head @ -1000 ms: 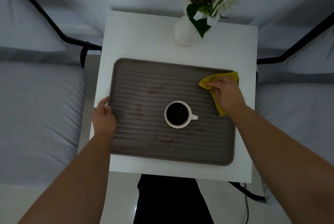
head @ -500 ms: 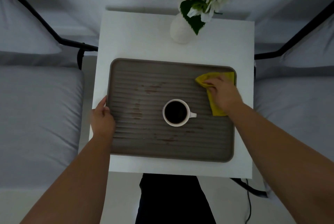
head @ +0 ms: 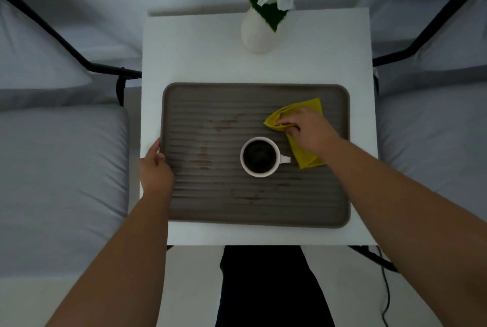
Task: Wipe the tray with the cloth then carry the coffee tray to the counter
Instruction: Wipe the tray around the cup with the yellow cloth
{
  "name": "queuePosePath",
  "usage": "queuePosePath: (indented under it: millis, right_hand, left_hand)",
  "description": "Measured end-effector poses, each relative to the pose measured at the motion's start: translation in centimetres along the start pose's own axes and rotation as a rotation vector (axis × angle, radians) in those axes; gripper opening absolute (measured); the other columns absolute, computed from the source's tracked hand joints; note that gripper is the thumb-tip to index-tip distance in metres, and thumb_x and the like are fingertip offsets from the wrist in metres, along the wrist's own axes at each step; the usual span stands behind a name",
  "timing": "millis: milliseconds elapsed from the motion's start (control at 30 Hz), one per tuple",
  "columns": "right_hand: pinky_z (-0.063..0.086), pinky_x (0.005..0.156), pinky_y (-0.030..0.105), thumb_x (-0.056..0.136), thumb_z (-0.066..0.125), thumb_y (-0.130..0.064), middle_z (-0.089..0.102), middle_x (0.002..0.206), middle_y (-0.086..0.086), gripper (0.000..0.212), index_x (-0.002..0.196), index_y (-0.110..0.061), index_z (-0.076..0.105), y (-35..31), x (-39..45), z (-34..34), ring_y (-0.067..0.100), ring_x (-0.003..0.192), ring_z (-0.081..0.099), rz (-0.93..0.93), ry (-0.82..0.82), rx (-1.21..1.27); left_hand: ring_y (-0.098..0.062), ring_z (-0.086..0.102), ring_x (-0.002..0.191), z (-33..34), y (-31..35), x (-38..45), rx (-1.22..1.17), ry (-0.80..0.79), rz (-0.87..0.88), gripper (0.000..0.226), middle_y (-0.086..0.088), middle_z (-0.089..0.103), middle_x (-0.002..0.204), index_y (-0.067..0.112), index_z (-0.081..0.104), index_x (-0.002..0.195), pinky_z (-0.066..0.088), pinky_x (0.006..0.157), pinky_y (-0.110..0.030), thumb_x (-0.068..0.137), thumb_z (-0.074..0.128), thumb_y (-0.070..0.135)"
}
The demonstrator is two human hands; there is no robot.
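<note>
A ribbed grey-brown tray (head: pixel 303 208) lies on a small white table (head: pixel 200 57). Brown coffee stains mark its ribs left of centre and near the front. A white cup of dark coffee (head: pixel 259 157) stands in the middle of the tray, handle pointing right. My right hand (head: pixel 307 131) presses a yellow cloth (head: pixel 305 156) onto the tray, just right of and behind the cup. My left hand (head: pixel 155 168) grips the tray's left rim, thumb over the edge.
A white vase (head: pixel 257 33) with green leaves and white flowers stands at the table's far edge. Grey cushioned seats with black frames flank the table, one on the left (head: pixel 58 168) and one on the right (head: pixel 432 128). A black cable (head: pixel 386 289) runs on the floor.
My right hand has slid the cloth leftwards from the tray's far right corner towards the cup. My left hand stays on the left rim.
</note>
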State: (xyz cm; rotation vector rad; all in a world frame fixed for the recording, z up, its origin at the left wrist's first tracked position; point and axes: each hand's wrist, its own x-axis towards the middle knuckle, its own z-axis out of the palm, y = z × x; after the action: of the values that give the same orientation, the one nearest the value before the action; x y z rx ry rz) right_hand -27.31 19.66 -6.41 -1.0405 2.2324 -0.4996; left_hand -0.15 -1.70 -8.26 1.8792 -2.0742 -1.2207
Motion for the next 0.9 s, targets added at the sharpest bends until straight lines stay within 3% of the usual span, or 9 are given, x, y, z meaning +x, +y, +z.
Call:
queuePosePath:
  millis: [167, 300, 467, 533, 633, 733, 800, 900]
  right_hand:
    - [0.04, 0.093, 0.028, 0.094, 0.05, -0.009, 0.055, 0.129, 0.016, 0.03, 0.118, -0.016, 0.065, 2.4, -3.2, -1.4, 0.033, 0.112, 0.054, 0.208, 0.099, -0.056]
    - [0.04, 0.098, 0.027, 0.088, 0.053, -0.004, 0.063, 0.125, 0.006, 0.034, 0.113, -0.02, 0.069, 0.8, -0.8, -0.1, 0.026, 0.114, 0.056, 0.119, 0.071, -0.084]
    - [0.042, 0.101, 0.036, 0.076, 0.053, 0.0, 0.068, 0.117, -0.011, 0.05, 0.105, -0.038, 0.07, -3.3, 4.4, 1.5, 0.014, 0.111, 0.061, -0.111, -0.061, -0.185]
    - [0.039, 0.105, 0.034, 0.08, 0.053, 0.001, 0.066, 0.121, -0.009, 0.048, 0.106, -0.035, 0.071, -4.2, 5.3, 1.6, 0.014, 0.114, 0.059, -0.12, -0.108, -0.153]
    - [0.035, 0.107, 0.028, 0.086, 0.052, 0.002, 0.061, 0.13, 0.003, 0.038, 0.114, -0.017, 0.069, -3.1, 4.5, 0.9, 0.022, 0.123, 0.052, -0.095, -0.197, -0.07]
    - [0.038, 0.098, 0.027, 0.089, 0.053, -0.006, 0.059, 0.132, 0.008, 0.034, 0.115, -0.021, 0.068, -0.8, 0.6, -0.1, 0.028, 0.121, 0.052, 0.053, -0.026, -0.011]
    - [0.042, 0.089, 0.027, 0.09, 0.054, -0.011, 0.062, 0.126, 0.01, 0.031, 0.116, -0.023, 0.067, 0.7, -2.7, -0.4, 0.032, 0.113, 0.057, 0.227, 0.116, 0.015]
    - [0.044, 0.09, 0.032, 0.09, 0.055, -0.008, 0.062, 0.121, 0.015, 0.032, 0.118, -0.018, 0.065, 1.6, -7.3, 0.4, 0.035, 0.107, 0.058, 0.372, 0.238, 0.066]
  left_hand:
    - [-0.035, 0.06, 0.108, 0.0, -0.2, 0.0, -0.028, -0.006, -0.021, 0.048, -0.016, 0.063, 0.121, 0.03, 0.049, 0.14, 0.051, 0.093, -0.041, 0.1, 0.031, 0.01]
    - [-0.04, 0.058, 0.113, 0.0, -0.1, -0.1, -0.024, -0.017, -0.015, 0.048, -0.019, 0.063, 0.122, 0.029, 0.049, 0.14, 0.049, 0.098, -0.048, 0.1, 0.03, 0.011]
    - [-0.041, 0.059, 0.107, -0.2, 0.1, -0.3, -0.037, -0.007, -0.021, 0.049, -0.019, 0.064, 0.117, 0.03, 0.049, 0.139, 0.051, 0.091, -0.045, 0.099, 0.03, 0.01]
    - [-0.039, 0.061, 0.098, -0.2, 0.3, -0.5, -0.043, -0.009, -0.012, 0.05, -0.019, 0.065, 0.114, 0.03, 0.05, 0.139, 0.053, 0.083, -0.039, 0.099, 0.029, 0.009]
    - [-0.021, 0.06, 0.082, -0.2, 0.5, -0.5, -0.047, -0.008, -0.027, 0.049, -0.014, 0.066, 0.113, 0.03, 0.05, 0.139, 0.048, 0.071, -0.026, 0.099, 0.03, 0.01]
    - [-0.029, 0.063, 0.098, -0.3, 0.5, -0.5, -0.049, 0.002, -0.043, 0.048, -0.012, 0.066, 0.116, 0.031, 0.05, 0.139, 0.05, 0.081, -0.031, 0.099, 0.03, 0.011]
    - [-0.028, 0.062, 0.087, -0.4, 0.6, -0.6, -0.048, 0.006, -0.045, 0.048, -0.012, 0.066, 0.105, 0.032, 0.051, 0.138, 0.051, 0.082, -0.035, 0.099, 0.03, 0.011]
    - [-0.016, 0.053, 0.071, -0.4, 0.8, -0.6, -0.031, 0.014, -0.025, 0.049, -0.011, 0.064, 0.094, 0.03, 0.051, 0.138, 0.05, 0.075, -0.032, 0.099, 0.031, 0.009]
